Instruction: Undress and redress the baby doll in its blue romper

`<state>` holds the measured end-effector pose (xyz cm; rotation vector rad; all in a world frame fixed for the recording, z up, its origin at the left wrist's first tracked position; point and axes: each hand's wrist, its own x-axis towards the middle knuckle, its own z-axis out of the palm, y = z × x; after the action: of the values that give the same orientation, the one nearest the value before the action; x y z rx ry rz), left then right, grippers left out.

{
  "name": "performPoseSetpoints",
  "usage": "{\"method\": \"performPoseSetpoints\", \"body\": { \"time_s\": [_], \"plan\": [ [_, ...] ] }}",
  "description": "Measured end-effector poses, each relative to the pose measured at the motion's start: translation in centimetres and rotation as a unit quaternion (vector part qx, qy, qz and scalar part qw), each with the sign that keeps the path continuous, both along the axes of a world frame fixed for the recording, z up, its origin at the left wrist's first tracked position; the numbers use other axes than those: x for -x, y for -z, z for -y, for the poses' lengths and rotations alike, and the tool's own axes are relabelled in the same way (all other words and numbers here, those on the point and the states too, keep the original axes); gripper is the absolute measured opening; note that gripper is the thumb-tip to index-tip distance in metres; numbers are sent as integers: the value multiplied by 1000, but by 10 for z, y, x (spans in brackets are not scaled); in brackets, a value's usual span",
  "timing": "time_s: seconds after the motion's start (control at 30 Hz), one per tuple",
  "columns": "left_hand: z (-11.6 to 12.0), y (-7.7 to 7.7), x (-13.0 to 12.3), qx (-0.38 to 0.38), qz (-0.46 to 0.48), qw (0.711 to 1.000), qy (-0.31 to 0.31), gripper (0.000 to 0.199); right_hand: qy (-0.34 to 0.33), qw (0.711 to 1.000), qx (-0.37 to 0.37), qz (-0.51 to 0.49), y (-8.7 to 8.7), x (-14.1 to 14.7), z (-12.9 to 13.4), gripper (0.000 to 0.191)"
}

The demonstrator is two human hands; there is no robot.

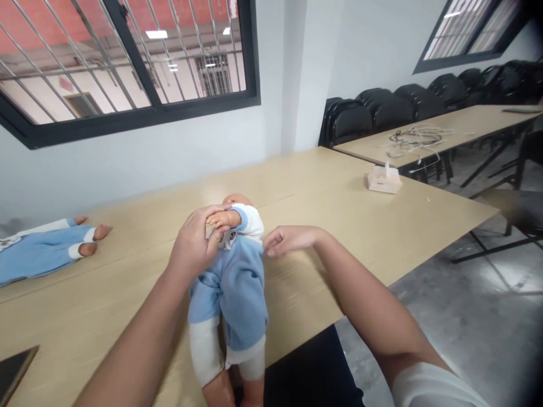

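A baby doll (237,282) in a blue and white outfit lies on its back on the wooden-topped table, its legs towards me. My left hand (197,237) is closed around the doll's hand and lower arm, which is bent across its chest. Part of the doll's head shows beyond my left hand; most of its face is hidden. On the doll's other side, at its waist, my right hand (282,240) has curled fingers with their tips against the blue clothing. What those fingertips hold, if anything, is hidden.
Another doll (46,249) in blue and white lies at the left. A tissue box (384,180) stands on the table's right part. Tangled cables (418,138) lie on a further table, with folded black chairs (350,121) behind. A dark framed object (14,373) sits at lower left.
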<state>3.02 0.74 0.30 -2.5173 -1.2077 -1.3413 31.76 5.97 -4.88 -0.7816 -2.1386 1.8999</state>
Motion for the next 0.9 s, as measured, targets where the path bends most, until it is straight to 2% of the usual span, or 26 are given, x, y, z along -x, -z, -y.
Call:
{"method": "performPoseSetpoints", "body": {
  "time_s": [0.1, 0.17, 0.3, 0.43, 0.5, 0.6, 0.67, 0.73, 0.83, 0.9],
  "plan": [
    [-3, 2, 1, 6, -6, 1000, 12, 35, 71, 995, -48, -53, 2, 14, 4, 34],
    [-4, 2, 1, 13, -16, 999, 31, 35, 93, 991, -77, -50, 6, 19, 2, 31],
    [-1, 3, -5, 51, -53, 995, 73, 31, 121, 982, -139, 39, 11, 11, -6, 21],
    [5, 16, -24, 101, -82, 981, 141, 24, 144, 970, -158, 116, 13, 1, -11, 16],
    [9, 25, -37, 109, -108, 972, 175, 19, 152, 970, -129, 139, 14, 1, -12, 23],
    [17, 32, -55, 96, -155, 962, 204, 15, 187, 967, -32, 169, 14, 2, -13, 57],
    [24, 28, -64, 102, -187, 954, 210, 19, 238, 958, -3, 161, 14, 2, -14, 80],
    [32, 19, -68, 116, -209, 947, 215, 25, 274, 952, -18, 133, 15, 3, -15, 87],
    [44, 7, -56, 134, -197, 949, 208, 30, 266, 955, -66, 116, 15, 4, -17, 70],
    [53, 8, -36, 137, -148, 965, 169, 29, 285, 941, -111, 143, 14, 4, -18, 53]
  ]
}}
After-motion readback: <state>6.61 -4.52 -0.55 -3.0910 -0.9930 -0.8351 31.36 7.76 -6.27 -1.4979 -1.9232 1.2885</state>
